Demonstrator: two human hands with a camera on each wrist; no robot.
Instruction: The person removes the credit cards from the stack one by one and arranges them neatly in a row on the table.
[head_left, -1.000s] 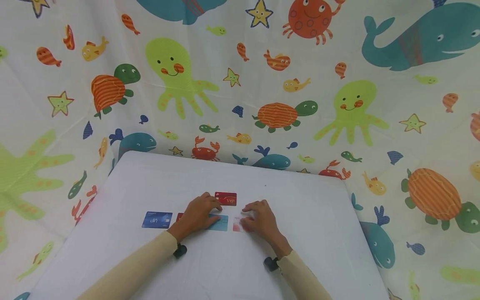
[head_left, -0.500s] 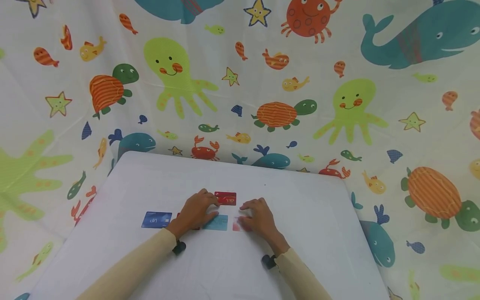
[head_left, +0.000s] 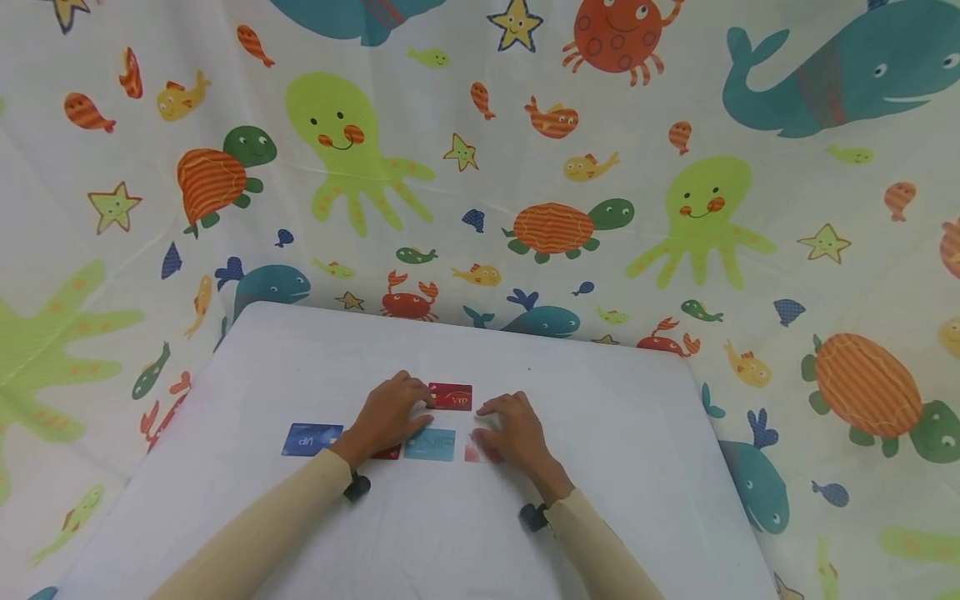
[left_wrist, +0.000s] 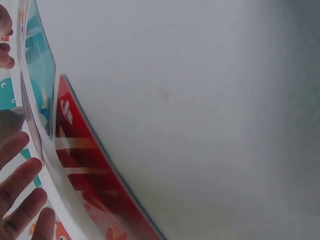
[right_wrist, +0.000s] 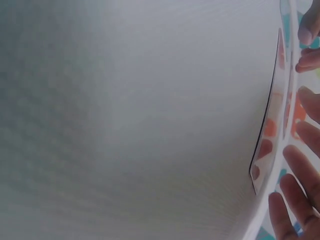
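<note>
My left hand (head_left: 382, 421) hovers over a red card (head_left: 387, 454) that it mostly hides. Its fingertips are at the left edge of a red VIP card (head_left: 452, 397), the farthest card on the table. Whether they touch it I cannot tell. Below the thumb lies a light blue card (head_left: 430, 446). Over a pale pink card (head_left: 472, 451), partly covered, is my right hand (head_left: 519, 435), its fingers loosely bent with nothing between them. In the left wrist view, the fingers (left_wrist: 22, 185) are spread apart; the right wrist view likewise shows separated fingers (right_wrist: 300, 165).
A blue VIP card (head_left: 309, 439) lies at the left end of the nearer row of cards. All rest flat on a white-covered table (head_left: 450, 533). Behind it hangs a curtain (head_left: 480, 183) printed with sea animals.
My left hand has drawn a little to the left, uncovering more of the light blue card and the red VIP card. The right hand has shifted slightly left. The cards lie as before.
</note>
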